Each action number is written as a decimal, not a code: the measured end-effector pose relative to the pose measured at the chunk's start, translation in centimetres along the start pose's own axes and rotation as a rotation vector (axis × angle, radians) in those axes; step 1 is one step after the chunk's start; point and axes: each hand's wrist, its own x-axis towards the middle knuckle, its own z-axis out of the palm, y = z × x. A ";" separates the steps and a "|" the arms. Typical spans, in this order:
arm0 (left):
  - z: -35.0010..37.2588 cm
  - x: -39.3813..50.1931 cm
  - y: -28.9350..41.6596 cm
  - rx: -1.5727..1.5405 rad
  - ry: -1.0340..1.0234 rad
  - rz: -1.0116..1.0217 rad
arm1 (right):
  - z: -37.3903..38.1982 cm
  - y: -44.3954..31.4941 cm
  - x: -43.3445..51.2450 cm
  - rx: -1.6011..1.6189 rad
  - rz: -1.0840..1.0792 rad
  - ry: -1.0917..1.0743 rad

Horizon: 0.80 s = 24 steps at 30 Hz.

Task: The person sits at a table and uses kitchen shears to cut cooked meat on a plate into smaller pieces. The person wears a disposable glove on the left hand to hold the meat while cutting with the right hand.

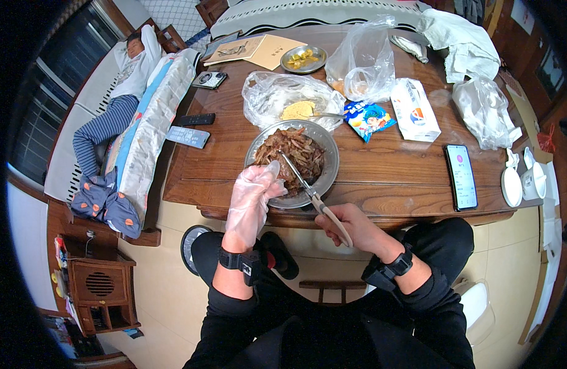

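Observation:
A round metal bowl [330, 157] with cooked brown meat [295, 147], partly in strips, rests at the table's near edge. My left hand [255, 189], in a clear plastic glove, is at the bowl's near left side. Its fingers are curled against the meat, and whether they grip a piece is hidden. In my right hand [352, 226] are kitchen scissors [318, 203] with beige handles. Their metal blades reach over the bowl and point away to the left, across the meat. Both wrists wear black straps with small devices.
Behind the bowl, a plastic bag [265, 97] holds yellow powder [298, 110] and a spoon. A blue snack packet [368, 119], tissue pack [415, 110] and phone [461, 177] lie rightward. Remotes [188, 137] lie left. A person [126, 83] reclines on the sofa.

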 end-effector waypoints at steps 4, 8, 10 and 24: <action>0.0 -0.3 0.0 -0.086 0.014 0.041 | 0.0 0.8 0.3 0.006 -0.033 -0.006; -0.1 -0.6 0.2 -0.216 -0.015 0.063 | -0.2 1.7 0.5 0.013 -0.103 -0.027; -0.2 -0.7 0.2 -0.255 -0.021 0.053 | 0.0 1.9 0.5 -0.015 -0.126 -0.065; 0.7 -0.9 -0.4 -0.287 -0.025 0.041 | 0.7 0.7 0.1 -0.255 -0.174 -0.085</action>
